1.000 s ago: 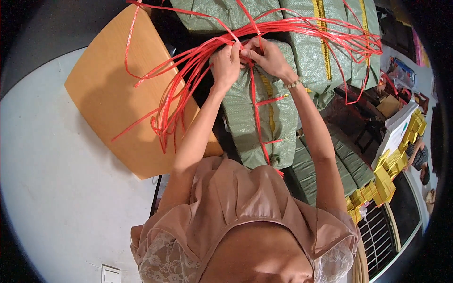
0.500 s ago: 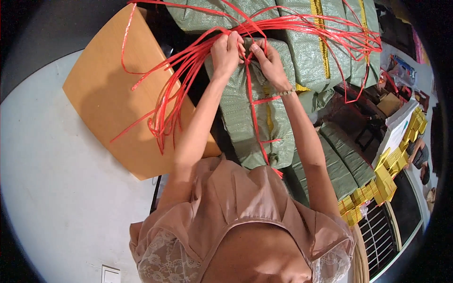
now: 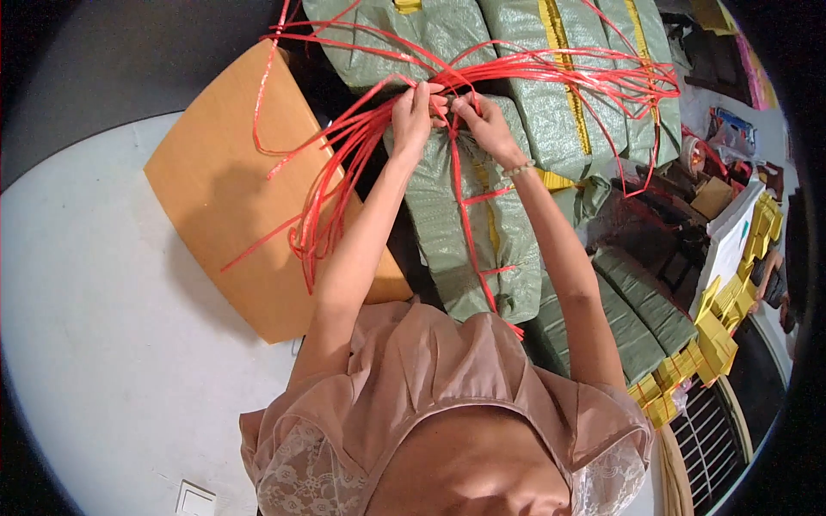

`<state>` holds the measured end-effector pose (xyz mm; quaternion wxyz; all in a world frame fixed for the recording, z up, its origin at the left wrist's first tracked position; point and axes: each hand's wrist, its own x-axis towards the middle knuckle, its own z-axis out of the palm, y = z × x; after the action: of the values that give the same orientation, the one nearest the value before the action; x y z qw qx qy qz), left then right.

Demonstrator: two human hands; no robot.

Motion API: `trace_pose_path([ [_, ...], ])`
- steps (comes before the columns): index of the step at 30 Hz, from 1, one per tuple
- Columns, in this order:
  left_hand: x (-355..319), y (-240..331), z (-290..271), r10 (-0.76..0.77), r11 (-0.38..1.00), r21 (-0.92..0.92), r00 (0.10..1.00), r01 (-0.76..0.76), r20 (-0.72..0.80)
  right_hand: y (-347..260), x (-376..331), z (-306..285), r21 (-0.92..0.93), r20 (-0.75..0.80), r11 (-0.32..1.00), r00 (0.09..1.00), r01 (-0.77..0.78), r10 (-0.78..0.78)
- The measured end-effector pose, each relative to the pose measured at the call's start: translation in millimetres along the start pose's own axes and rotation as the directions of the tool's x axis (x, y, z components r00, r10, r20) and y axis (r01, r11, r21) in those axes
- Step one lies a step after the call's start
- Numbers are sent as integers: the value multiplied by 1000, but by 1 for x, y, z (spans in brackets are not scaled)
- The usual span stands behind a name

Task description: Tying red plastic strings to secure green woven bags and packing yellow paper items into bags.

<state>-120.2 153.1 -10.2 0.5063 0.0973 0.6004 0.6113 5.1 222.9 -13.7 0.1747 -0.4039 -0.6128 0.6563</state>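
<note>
Nearest, the close end of the green bundle (image 3: 434, 228) lies just before the person's blouse (image 3: 413, 370), and a red strap (image 3: 465, 224) runs along its upper face, with two short cross straps (image 3: 497, 271) going off to the right. At the far end of the green bundle both hands work close together, just apart: the left hand (image 3: 413, 120), near its left corner, has its fingers drawn in narrow on the red twine (image 3: 503, 70), and the right hand (image 3: 486, 127), near its right corner, pinches a strand of the same twine between thumb and fingers. Between them the red strap meets a small red crossing, perhaps a knot, too small to read. To work the strands well here, it seems wise to pinch close to that crossing, draw both sides evenly so the strap stays centred on the green bundle, and hold the tension while the fingers change grip; the many loose strands could snag, so the working one is best kept clear. The hank of twine spreads across the bundle's far end, its left ends hanging over a tan wooden panel (image 3: 228, 159) left of it, its loops reaching right over more green packs (image 3: 538, 120) beyond it.
</note>
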Motion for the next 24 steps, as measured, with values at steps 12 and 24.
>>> trace_pose_path([
  [12,-34,-10,11,252,703,643,952,-303,173,-88,50,14,512,113,846,988,-151,107],
  [24,-34,1,8,237,736,642,970,-214,52,-55,24,16,-430,399,870,915,241,-57],
])
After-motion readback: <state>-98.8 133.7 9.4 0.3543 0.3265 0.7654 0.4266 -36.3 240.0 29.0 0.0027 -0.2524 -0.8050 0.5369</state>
